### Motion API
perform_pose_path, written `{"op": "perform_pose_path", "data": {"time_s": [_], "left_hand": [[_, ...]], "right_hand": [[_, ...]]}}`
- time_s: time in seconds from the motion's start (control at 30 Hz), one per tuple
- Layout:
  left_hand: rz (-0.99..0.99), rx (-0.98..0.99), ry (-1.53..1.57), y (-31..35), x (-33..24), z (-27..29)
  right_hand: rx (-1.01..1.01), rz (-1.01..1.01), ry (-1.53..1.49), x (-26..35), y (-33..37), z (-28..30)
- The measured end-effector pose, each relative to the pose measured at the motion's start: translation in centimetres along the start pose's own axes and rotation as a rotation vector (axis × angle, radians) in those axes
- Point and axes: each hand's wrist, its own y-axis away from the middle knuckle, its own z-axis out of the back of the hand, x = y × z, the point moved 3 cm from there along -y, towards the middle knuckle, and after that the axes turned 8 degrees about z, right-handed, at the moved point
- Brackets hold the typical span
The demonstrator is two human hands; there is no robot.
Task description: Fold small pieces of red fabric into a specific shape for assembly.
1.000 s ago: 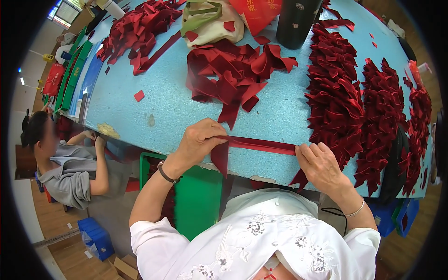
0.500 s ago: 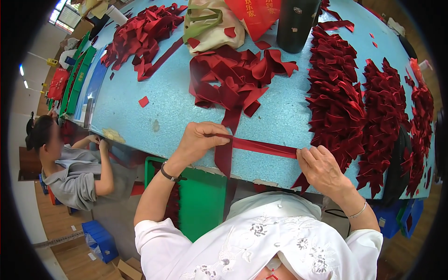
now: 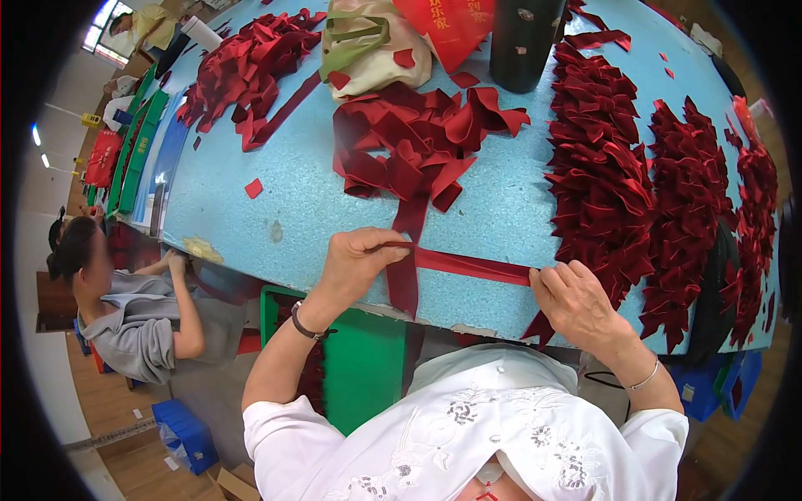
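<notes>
A dark red ribbon point(image 3: 476, 265) is stretched between my two hands near the table's front edge, folded narrow along its length. My left hand point(image 3: 361, 260) pinches it between thumb and fingertips, where a wider stretch of ribbon crosses and hangs down. At the other end my right hand point(image 3: 576, 302) grips it in closed fingers, with a short tail showing below. From the crossing, the ribbon runs up into a loose heap of red ribbon point(image 3: 409, 142) in the middle of the table.
Rows of gathered red ribbon bows point(image 3: 597, 179) cover the right side of the blue table point(image 3: 284, 200). A black bottle point(image 3: 525, 46) and a cloth bag point(image 3: 376, 50) stand beyond the heap. Below the edge is a green crate point(image 3: 363, 359). A person point(image 3: 138, 309) sits at the left.
My left hand has shifted very slightly, still pinching the ribbon, and my right hand keeps its grip. The view has moved a little.
</notes>
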Motion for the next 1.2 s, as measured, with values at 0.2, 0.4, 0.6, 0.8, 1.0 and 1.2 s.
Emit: {"op": "perform_pose_path", "data": {"time_s": [0.2,0.4,0.6,0.8,1.0,1.2], "left_hand": [[-0.506,-0.072,-0.424,0.1,-1.3,-0.2],[-0.73,0.061,-0.652,0.4,-1.7,-0.5],[-0.695,0.133,-0.722,0.7,-2.3,-0.6],[-0.677,0.155,-0.793,0.8,-2.6,-0.9],[-0.71,0.155,-0.836,0.9,-3.1,-1.1],[-0.766,0.125,-0.854,0.8,-3.1,-1.2]], "right_hand": [[-0.013,-0.016,0.009,-0.2,0.0,-0.1],[0.005,-0.039,0.001,-0.4,0.0,-0.1],[-0.012,-0.047,0.011,-0.1,0.3,0.2],[0.0,-0.058,0.016,-0.2,0.7,-0.2],[-0.038,-0.079,0.068,-0.1,1.4,-0.1],[-0.019,-0.095,0.065,0.0,1.4,-0.1]]}}
